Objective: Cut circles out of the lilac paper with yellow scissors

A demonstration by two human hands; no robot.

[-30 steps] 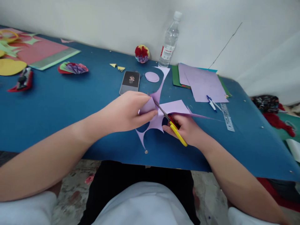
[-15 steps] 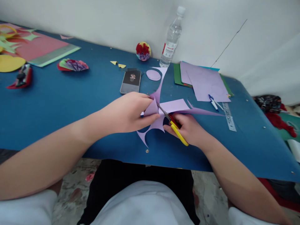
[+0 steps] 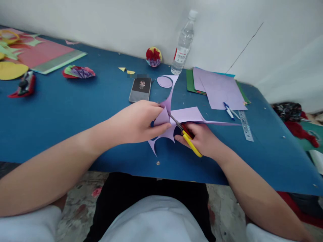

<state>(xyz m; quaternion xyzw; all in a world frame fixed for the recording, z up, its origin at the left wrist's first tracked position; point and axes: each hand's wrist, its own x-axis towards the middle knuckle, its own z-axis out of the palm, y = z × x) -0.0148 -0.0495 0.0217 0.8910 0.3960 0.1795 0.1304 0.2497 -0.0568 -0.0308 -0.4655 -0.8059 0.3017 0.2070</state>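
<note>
My left hand (image 3: pixel 145 121) pinches a sheet of purple paper (image 3: pixel 186 114) near the middle of the blue table. Curved cut-outs leave the paper with long pointed strips, one reaching up towards the bottle and one out to the right. My right hand (image 3: pixel 199 138) is closed on scissors (image 3: pixel 191 143) with yellow and red handles. Their blades lie against the paper, close to my left fingertips, and look nearly closed. Purple paper ovals (image 3: pixel 165 81) lie just behind, beside a phone (image 3: pixel 140 89).
A water bottle (image 3: pixel 183 45) and a colourful paper ball (image 3: pixel 153 56) stand by the wall. Stacked paper (image 3: pixel 222 89), pens (image 3: pixel 229 111) and a clear ruler (image 3: pixel 246 126) lie right. A folded paper piece (image 3: pixel 79 72), red stapler-like object (image 3: pixel 25 84) and coloured sheets (image 3: pixel 52 53) lie left.
The paper has shifted slightly, and its right and lower strips hang differently. Both hands keep their hold, almost in the same place. The whole view has moved a little.
</note>
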